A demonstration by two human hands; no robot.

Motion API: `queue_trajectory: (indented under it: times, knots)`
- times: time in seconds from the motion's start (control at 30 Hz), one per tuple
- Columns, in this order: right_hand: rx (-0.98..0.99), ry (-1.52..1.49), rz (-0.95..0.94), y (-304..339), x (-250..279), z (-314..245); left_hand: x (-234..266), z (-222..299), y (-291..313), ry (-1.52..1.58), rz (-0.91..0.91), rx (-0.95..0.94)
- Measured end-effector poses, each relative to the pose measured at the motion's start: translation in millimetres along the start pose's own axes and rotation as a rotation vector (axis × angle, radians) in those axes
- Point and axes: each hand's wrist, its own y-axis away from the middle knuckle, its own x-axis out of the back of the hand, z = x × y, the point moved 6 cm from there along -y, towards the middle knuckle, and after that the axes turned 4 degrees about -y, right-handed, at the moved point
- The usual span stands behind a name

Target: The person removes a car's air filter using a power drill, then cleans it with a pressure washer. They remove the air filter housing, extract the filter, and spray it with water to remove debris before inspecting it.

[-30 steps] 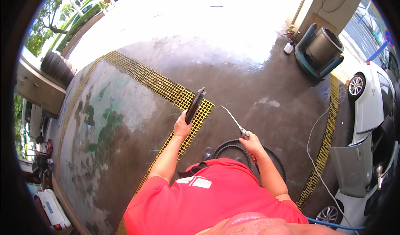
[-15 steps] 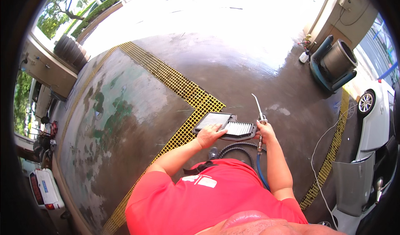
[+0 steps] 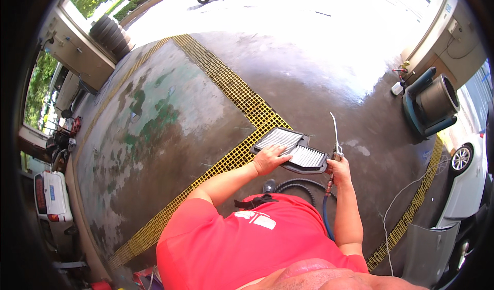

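Observation:
A rectangular pleated air filter (image 3: 312,159), white in a black frame, is held level in front of my waist. My left hand (image 3: 269,160) grips it at the left, its fingers lying across the white pleats. An air blow gun (image 3: 337,150) with a long, thin, bent nozzle is in my right hand (image 3: 339,169), the nozzle pointing up and away. My right fingers are also close to the filter's right edge; whether they touch it I cannot tell. From the gun's lower end a blue hose (image 3: 326,218) runs down beside my body.
Yellow floor grating (image 3: 231,92) crosses the wet concrete floor. A black corrugated hose (image 3: 301,183) lies near my shoe. A drum-shaped machine (image 3: 432,102) and a white car (image 3: 465,187) stand on the right; stacked tyres (image 3: 110,35) and another white car (image 3: 53,200) are on the left.
The whole view has swung, so the surroundings, my hands, the filter and the blow gun appear farther right. Both hands keep their hold, with little change between them.

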Motion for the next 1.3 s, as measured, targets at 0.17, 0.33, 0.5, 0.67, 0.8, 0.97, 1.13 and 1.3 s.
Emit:
queue_trajectory:
  times: [0.17,0.33,0.5,0.67,0.8,0.97,1.13,1.3]
  knots:
    - [0.088,0.062,0.076,0,1,-7,-18,-15,13,-0.064,-0.042,0.456]
    - [0.270,-0.043,0.083,16,-14,-40,-103,-59,49,0.734,0.462,1.416]
    - [0.394,-0.047,-0.046,10,-29,-31,-116,-48,42,1.959,0.654,1.377]
    - [0.399,0.206,0.063,7,-18,-35,-60,-22,-2,2.143,0.764,1.302]
    - [0.493,0.305,0.201,9,-4,-21,-19,25,-43,2.236,0.602,1.324]
    - [0.354,0.309,0.061,40,-17,-32,-115,-44,2,2.128,0.253,1.535]
    - [0.152,0.218,0.050,27,15,-11,-93,-56,-10,2.031,0.316,1.468]
    - [0.302,0.342,0.054,21,51,-13,-96,-98,10,1.930,0.418,1.439]
